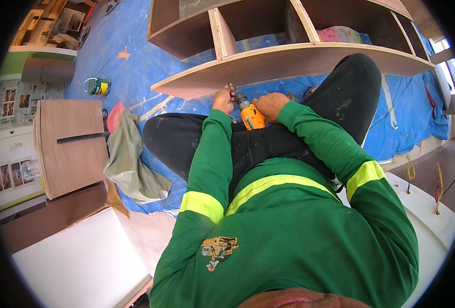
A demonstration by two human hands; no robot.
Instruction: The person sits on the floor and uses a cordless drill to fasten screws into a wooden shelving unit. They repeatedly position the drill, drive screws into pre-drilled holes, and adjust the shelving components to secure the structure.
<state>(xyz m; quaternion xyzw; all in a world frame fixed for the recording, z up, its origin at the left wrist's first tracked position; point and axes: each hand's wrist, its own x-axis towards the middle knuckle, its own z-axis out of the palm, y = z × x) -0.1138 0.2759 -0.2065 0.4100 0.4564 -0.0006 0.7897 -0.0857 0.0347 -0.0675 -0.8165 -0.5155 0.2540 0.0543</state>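
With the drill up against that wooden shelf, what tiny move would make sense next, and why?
Probably press the orange drill straight into the shelf edge: its bit already meets the wood, the left hand steadies the tip, and the right hand grips the body.

L hand (223, 98) pinched; R hand (270, 106) curled, arms fwd.

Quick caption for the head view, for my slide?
Right hand grips an orange power drill while left hand steadies its bit at a brown plywood shelf unit.
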